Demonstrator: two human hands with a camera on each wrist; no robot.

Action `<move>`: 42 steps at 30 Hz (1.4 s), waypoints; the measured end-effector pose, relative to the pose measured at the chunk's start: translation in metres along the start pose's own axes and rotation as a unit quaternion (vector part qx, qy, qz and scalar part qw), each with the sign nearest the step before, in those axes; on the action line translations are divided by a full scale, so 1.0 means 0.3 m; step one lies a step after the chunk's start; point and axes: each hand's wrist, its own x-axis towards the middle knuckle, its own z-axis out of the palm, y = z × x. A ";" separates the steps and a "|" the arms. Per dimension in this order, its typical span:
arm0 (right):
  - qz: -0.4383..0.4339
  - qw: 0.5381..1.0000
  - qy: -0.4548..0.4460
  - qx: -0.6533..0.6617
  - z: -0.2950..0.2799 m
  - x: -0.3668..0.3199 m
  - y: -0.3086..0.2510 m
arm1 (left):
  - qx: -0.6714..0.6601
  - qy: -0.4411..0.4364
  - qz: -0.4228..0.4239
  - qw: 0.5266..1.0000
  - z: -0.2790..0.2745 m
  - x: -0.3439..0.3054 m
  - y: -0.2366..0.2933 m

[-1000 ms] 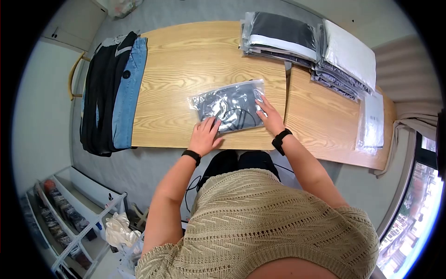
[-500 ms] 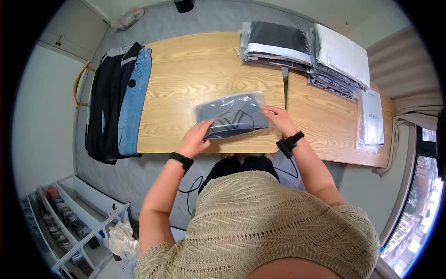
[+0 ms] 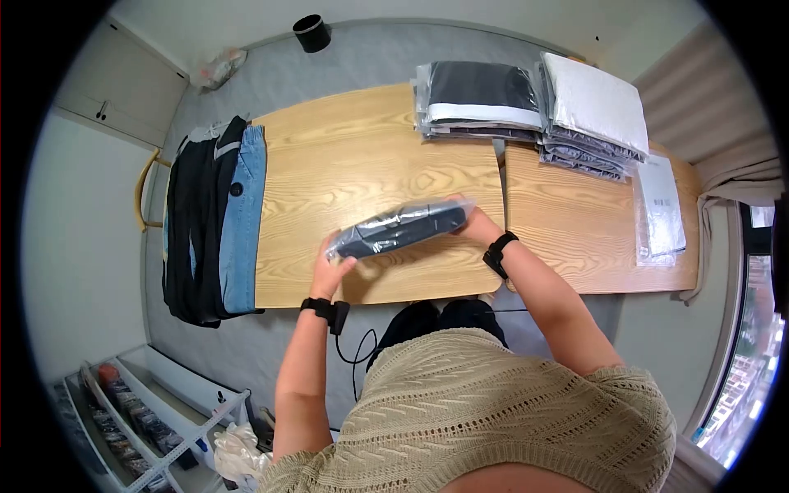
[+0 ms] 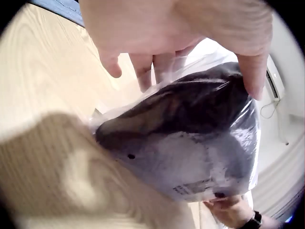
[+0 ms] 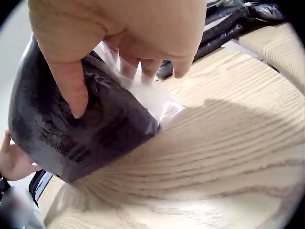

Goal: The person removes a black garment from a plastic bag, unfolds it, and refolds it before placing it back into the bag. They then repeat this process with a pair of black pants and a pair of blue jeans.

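Observation:
A folded dark garment in a clear plastic bag [image 3: 403, 228] is tilted up on its long side over the wooden table. At its left end my left hand [image 3: 329, 271] grips the bag; in the left wrist view the thumb [image 4: 251, 78] lies on the near face and the other fingers are behind the plastic. My right hand [image 3: 478, 228] holds the opposite end, its thumb [image 5: 71, 90] pressing the dark face in the right wrist view. The lower edge of the bagged garment is close to the tabletop [image 5: 228, 143].
Dark trousers and blue jeans [image 3: 241, 222] lie across the table's left end. Stacks of bagged garments [image 3: 481, 94] and a white-topped pile [image 3: 596, 103] stand at the back right. Flat clear bags [image 3: 660, 209] lie on the right side table. A divided white bin [image 3: 156, 419] is at lower left.
The bagged garment lay flat under both hands, its printed face showing; it has been raised and tilted up on edge. Both hands now grip its two ends. The head view has shifted.

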 end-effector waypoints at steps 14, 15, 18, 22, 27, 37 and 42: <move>0.113 0.985 0.054 0.115 -0.042 -0.091 -0.082 | 0.138 -0.029 -0.084 0.986 0.094 0.011 0.054; 0.143 0.988 0.027 0.052 -0.073 -0.101 -0.116 | 0.090 -0.041 -0.050 0.994 0.099 0.007 0.044; 0.165 0.980 0.097 0.046 -0.042 -0.116 -0.073 | 0.162 -0.006 -0.113 0.980 0.135 0.019 0.021; 0.320 0.931 0.148 0.096 0.062 -0.111 0.059 | 0.148 0.053 -0.180 0.971 0.201 0.055 -0.138; 0.230 0.935 0.062 0.263 0.031 -0.201 0.088 | 0.008 -0.027 -0.251 0.968 0.142 0.011 -0.081; 0.194 0.977 0.063 0.060 0.036 -0.245 -0.039 | 0.170 -0.097 -0.132 0.972 0.139 -0.011 -0.185; 0.196 0.974 0.111 0.036 0.054 -0.253 -0.007 | 0.212 -0.053 -0.185 0.958 0.145 -0.011 -0.143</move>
